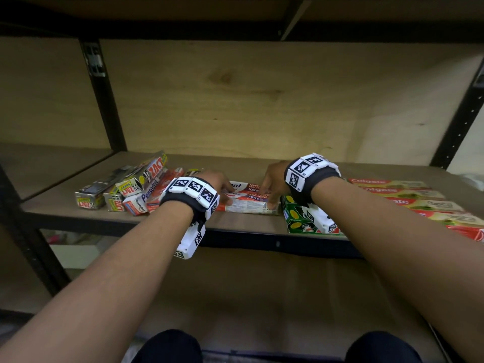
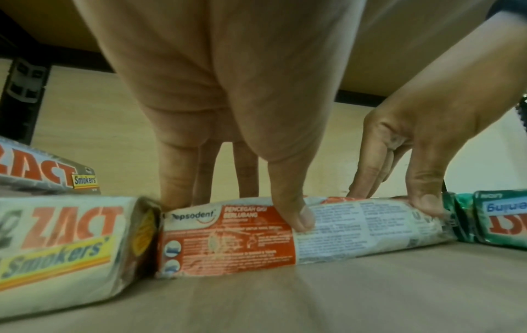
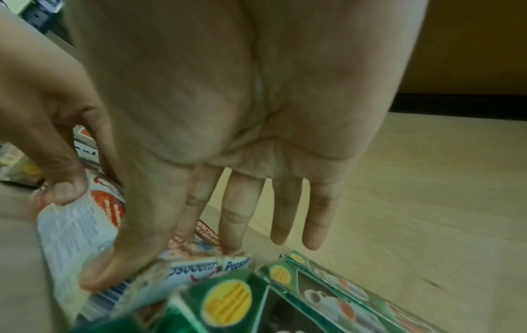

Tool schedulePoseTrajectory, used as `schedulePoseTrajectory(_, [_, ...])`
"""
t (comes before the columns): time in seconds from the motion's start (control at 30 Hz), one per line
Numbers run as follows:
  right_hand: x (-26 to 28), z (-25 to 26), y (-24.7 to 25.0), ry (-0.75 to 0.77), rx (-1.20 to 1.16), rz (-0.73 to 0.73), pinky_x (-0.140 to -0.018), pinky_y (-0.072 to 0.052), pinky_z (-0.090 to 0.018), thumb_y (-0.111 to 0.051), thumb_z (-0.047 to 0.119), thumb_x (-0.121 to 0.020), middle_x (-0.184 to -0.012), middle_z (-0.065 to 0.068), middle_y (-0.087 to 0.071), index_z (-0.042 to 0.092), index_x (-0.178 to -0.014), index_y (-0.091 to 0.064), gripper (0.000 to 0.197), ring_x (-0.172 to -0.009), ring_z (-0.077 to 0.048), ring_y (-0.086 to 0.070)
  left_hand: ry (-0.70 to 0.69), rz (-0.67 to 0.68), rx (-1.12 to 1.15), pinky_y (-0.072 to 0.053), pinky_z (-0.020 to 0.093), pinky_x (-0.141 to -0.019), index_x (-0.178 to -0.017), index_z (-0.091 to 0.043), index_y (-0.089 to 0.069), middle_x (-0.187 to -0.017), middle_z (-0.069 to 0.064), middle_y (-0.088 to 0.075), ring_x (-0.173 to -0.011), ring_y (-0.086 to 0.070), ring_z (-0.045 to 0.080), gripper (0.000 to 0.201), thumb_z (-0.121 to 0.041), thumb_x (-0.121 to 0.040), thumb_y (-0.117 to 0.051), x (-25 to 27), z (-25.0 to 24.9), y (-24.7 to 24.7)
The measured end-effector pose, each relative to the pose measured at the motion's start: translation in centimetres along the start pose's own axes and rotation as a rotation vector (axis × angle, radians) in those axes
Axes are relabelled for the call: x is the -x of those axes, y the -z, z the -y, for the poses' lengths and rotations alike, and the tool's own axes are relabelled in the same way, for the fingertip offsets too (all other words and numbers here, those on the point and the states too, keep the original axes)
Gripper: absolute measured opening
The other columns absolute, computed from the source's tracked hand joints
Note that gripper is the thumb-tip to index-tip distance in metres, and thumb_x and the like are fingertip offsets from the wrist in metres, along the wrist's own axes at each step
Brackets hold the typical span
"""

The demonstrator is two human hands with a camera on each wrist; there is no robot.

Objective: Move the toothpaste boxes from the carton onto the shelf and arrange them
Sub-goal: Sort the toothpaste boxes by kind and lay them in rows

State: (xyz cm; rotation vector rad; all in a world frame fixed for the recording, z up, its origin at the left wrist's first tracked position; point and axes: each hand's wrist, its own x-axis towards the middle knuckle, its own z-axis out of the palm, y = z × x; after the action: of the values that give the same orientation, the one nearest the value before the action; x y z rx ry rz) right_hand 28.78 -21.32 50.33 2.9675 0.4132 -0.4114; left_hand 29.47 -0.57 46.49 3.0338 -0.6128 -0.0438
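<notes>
A red-and-white Pepsodent box [image 1: 248, 203] lies lengthwise near the front edge of the wooden shelf [image 1: 246, 224]. My left hand [image 1: 218, 184] holds its left half, with the thumb [image 2: 296, 216] on the front face and the fingers behind it. My right hand [image 1: 272, 186] pinches the right end [image 3: 71, 227] between the thumb [image 3: 97, 274] and the first two fingers, while the other fingers hang straight. The box [image 2: 228, 243] sits between a ZACT Smokers box [image 2: 57, 247] and green ZACT boxes [image 2: 499, 216]. No carton is in view.
Left of my hands, ZACT boxes [image 1: 125, 184] and more Pepsodent boxes [image 1: 149, 195] lie packed together. On the right are green ZACT boxes [image 1: 303, 218] and a row of Colgate boxes [image 1: 408, 197]. A black upright post [image 1: 102, 100] stands at the left. Bare shelf board shows behind the boxes.
</notes>
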Motion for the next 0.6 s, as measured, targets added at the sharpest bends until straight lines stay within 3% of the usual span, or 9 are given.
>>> schedulePoseTrajectory(0.1, [-2.0, -0.5, 0.4, -0.077, -0.012, -0.007, -0.081, -0.047, -0.024, -0.09, 0.053, -0.054, -0.096, 0.024, -0.063, 0.039, -0.109, -0.074, 0.059, -0.087, -0.007, -0.06, 0.005, -0.014, 0.009, -0.043, 0.025, -0.1, -0.132, -0.026, -0.061, -0.138, -0.002, -0.058, -0.125, -0.055, 0.021, 0.049, -0.04, -0.086, -0.071, -1.2, 0.4, -0.1])
schedulePoseTrajectory(0.17, [-3.9, -1.2, 0.7, -0.092, 0.01, 0.003, -0.083, -0.056, -0.03, -0.088, 0.065, -0.042, -0.1, 0.024, -0.069, 0.045, -0.1, -0.074, 0.063, -0.087, -0.006, -0.065, 0.002, -0.025, 0.013, -0.042, 0.023, -0.096, -0.131, -0.025, -0.063, -0.136, 0.0, -0.06, -0.123, -0.057, 0.022, 0.047, -0.038, -0.086, -0.072, -2.0, 0.7, -0.2])
schedulePoseTrajectory(0.27, [-4.9, -1.3, 1.4, -0.126, -0.035, 0.005, -0.091, -0.053, -0.032, -0.088, 0.049, -0.063, -0.113, 0.009, -0.069, 0.032, -0.105, -0.075, 0.047, -0.101, -0.017, -0.065, 0.005, -0.039, -0.002, -0.045, 0.024, -0.094, -0.128, -0.027, -0.065, -0.133, 0.004, -0.062, -0.118, -0.06, 0.027, 0.045, -0.036, -0.085, -0.074, -3.0, 1.0, -0.2])
schedulePoseTrajectory(0.3, [-5.4, -1.4, 1.7, -0.138, -0.044, 0.004, -0.09, -0.053, -0.031, -0.088, 0.047, -0.064, -0.113, 0.007, -0.068, 0.03, -0.107, -0.075, 0.048, -0.1, -0.018, -0.065, 0.014, -0.034, -0.005, -0.046, 0.026, -0.096, -0.127, -0.028, -0.066, -0.132, 0.005, -0.062, -0.116, -0.061, 0.028, 0.045, -0.036, -0.084, -0.075, -3.4, 1.0, -0.2])
schedulePoseTrajectory(0.33, [-6.3, -1.6, 2.0, -0.141, -0.029, 0.009, -0.087, -0.054, -0.032, -0.091, 0.059, -0.049, -0.111, 0.008, -0.071, 0.034, -0.102, -0.077, 0.06, -0.095, -0.017, -0.066, 0.018, -0.023, -0.007, -0.048, 0.029, -0.096, -0.126, -0.028, -0.066, -0.131, 0.005, -0.063, -0.115, -0.062, 0.028, 0.044, -0.036, -0.083, -0.075, -3.8, 1.1, -0.2])
schedulePoseTrajectory(0.4, [-9.9, -3.3, 1.6, -0.134, 0.019, -0.024, -0.084, -0.056, -0.045, -0.082, 0.078, -0.003, -0.102, 0.006, -0.074, 0.046, -0.091, -0.076, 0.094, -0.087, -0.024, -0.069, 0.018, -0.011, -0.002, -0.049, 0.031, -0.096, -0.125, -0.025, -0.067, -0.128, 0.006, -0.065, -0.113, -0.063, 0.027, 0.044, -0.037, -0.083, -0.075, -4.4, 1.0, -0.1])
schedulePoseTrajectory(0.43, [-11.9, -4.2, 1.3, -0.155, 0.017, -0.028, -0.083, -0.055, -0.05, -0.081, 0.077, 0.003, -0.102, 0.003, -0.073, 0.046, -0.092, -0.075, 0.101, -0.088, -0.029, -0.07, 0.02, -0.008, -0.003, -0.049, 0.031, -0.095, -0.125, -0.024, -0.067, -0.127, 0.006, -0.065, -0.112, -0.063, 0.027, 0.045, -0.038, -0.084, -0.074, -4.7, 0.9, 0.0])
schedulePoseTrajectory(0.53, [-12.9, -4.5, 1.5, -0.17, -0.001, -0.015, -0.089, -0.052, -0.049, -0.091, 0.065, -0.031, -0.113, -0.001, -0.07, 0.034, -0.101, -0.076, 0.078, -0.099, -0.031, -0.066, 0.008, 0.003, -0.013, -0.046, 0.027, -0.094, -0.127, -0.025, -0.066, -0.129, 0.002, -0.064, -0.114, -0.061, 0.026, 0.047, -0.041, -0.084, -0.073, -5.4, 0.7, 0.2])
schedulePoseTrajectory(0.6, [-12.2, -5.0, 1.8, -0.141, -0.007, 0.001, -0.088, -0.053, -0.049, -0.089, 0.068, -0.023, -0.115, 0.006, -0.072, 0.043, -0.101, -0.076, 0.083, -0.097, -0.022, -0.067, 0.014, 0.026, 0.0, -0.046, 0.025, -0.092, -0.125, -0.022, -0.068, -0.128, 0.002, -0.065, -0.111, -0.063, 0.024, 0.046, -0.041, -0.084, -0.074, -5.8, 0.9, 0.2])
